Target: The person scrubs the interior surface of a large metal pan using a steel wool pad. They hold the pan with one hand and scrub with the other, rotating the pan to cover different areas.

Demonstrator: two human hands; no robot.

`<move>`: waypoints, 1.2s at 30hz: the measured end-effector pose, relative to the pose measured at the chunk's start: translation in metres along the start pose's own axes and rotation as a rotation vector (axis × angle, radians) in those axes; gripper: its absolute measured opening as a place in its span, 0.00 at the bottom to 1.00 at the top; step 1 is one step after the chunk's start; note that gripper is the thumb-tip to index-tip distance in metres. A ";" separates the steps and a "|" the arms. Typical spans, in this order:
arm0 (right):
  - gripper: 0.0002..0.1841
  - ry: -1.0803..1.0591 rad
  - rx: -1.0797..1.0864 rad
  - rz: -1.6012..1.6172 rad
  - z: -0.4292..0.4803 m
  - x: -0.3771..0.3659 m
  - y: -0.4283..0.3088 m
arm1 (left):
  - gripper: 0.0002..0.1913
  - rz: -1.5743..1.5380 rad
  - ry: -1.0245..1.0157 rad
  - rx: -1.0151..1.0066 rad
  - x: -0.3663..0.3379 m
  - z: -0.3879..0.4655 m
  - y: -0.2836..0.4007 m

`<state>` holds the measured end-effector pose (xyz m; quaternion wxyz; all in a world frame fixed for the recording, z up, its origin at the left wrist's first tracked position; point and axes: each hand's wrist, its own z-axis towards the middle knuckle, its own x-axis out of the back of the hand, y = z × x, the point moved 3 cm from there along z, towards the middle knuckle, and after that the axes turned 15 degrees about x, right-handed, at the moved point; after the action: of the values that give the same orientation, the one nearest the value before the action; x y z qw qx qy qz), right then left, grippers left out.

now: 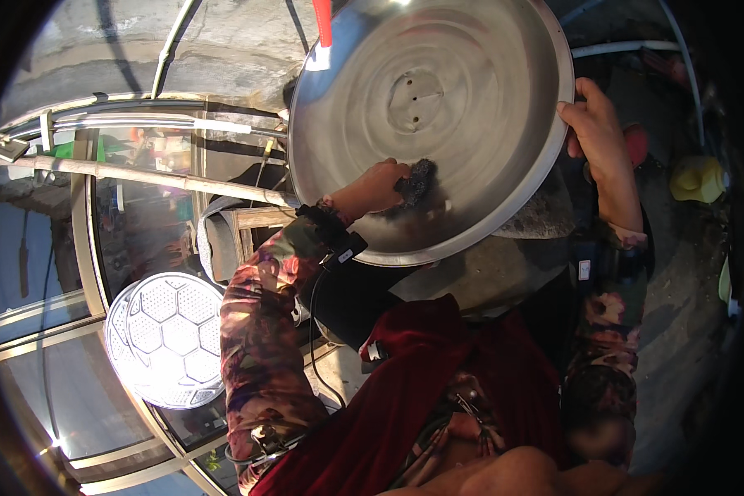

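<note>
A large round metal pan or lid (477, 124) with small holes at its centre is tilted up in front of me. My left hand (375, 188) grips a dark scouring pad of metal wool (420, 181) against the lower inner face of the metal, where a dark smear shows. With thumb and fingers, my right hand (595, 127) holds the rim on the right side. A red-handled object (323, 25) overlaps the upper left of the pan; what it is cannot be told.
Two perforated round metal steamer plates (177, 338) lie at the left by a framed glass window (80, 378). A bamboo pole (155, 177) runs towards the pan, near a wooden frame (263, 217). At the right is a yellow plastic container (697, 180).
</note>
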<state>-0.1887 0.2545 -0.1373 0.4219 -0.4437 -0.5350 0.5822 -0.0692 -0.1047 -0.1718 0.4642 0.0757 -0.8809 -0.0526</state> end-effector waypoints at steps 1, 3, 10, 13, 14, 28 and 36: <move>0.16 -0.012 -0.008 0.001 -0.001 -0.001 0.000 | 0.28 0.027 -0.040 0.119 -0.002 -0.009 -0.023; 0.19 -0.035 -0.012 0.002 -0.001 -0.004 -0.001 | 0.24 0.097 -0.051 0.187 -0.002 -0.031 -0.058; 0.29 0.152 0.413 -0.123 0.001 -0.016 -0.009 | 0.23 0.050 -0.047 0.116 -0.017 -0.031 -0.083; 0.28 0.107 0.421 -0.137 0.005 -0.014 -0.006 | 0.23 -0.010 -0.031 0.076 -0.016 -0.014 -0.079; 0.27 0.102 0.410 -0.094 0.006 -0.014 -0.004 | 0.23 -0.043 0.016 0.084 -0.014 -0.009 -0.075; 0.14 0.162 0.435 -0.095 0.015 -0.009 0.006 | 0.24 -0.146 0.108 -0.031 -0.004 0.028 -0.019; 0.14 0.207 0.487 -0.153 0.016 -0.019 -0.001 | 0.29 -0.082 0.050 0.164 -0.017 -0.018 -0.066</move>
<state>-0.1992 0.2324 -0.1346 0.6111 -0.3447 -0.3654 0.6117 -0.0389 -0.1672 -0.1864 0.4759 0.1508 -0.8665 0.0025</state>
